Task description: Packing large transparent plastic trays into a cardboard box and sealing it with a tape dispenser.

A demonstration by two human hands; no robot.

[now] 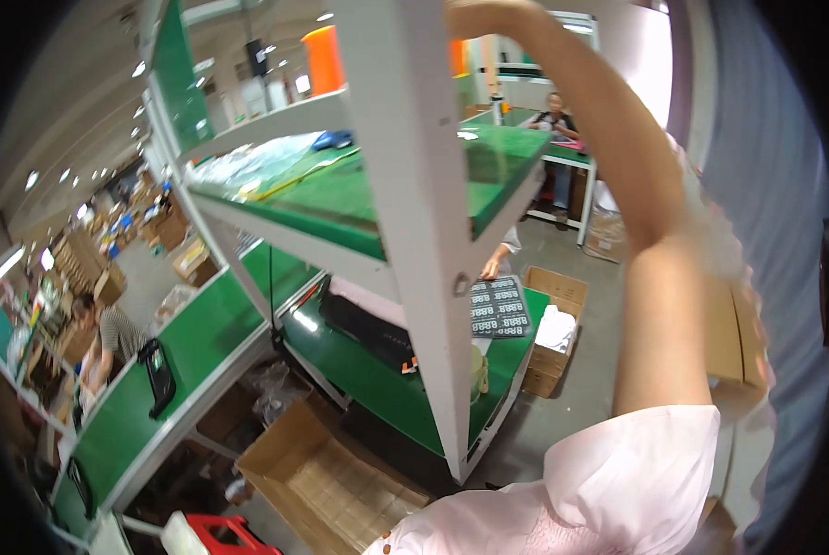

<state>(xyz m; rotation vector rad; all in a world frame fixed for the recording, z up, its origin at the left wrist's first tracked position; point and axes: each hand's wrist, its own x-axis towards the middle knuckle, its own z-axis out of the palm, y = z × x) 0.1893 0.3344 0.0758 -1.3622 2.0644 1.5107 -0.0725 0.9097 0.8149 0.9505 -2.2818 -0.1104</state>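
Observation:
My right arm [650,208] rises from a pale pink sleeve and bends left across the top of the view. The visible end of my right hand [475,18] is at the upper edge, beside a white upright post [405,185]. Its fingers are hidden, so whether it grips anything does not show. Nearest to it, orange objects [323,60] stand on either side of the post, above a green-topped shelf [331,190]. Clear plastic bags [253,166] and a blue item [332,139] lie on that shelf. My left hand is out of view.
Below, a green bench [368,379] carries a long black case [364,324] and a dark panel with digit shapes [500,307], near another person's hand [496,263]. An open carton [331,481] and a red stool [225,536] are low down. Black parts [158,377] lie along the left conveyor.

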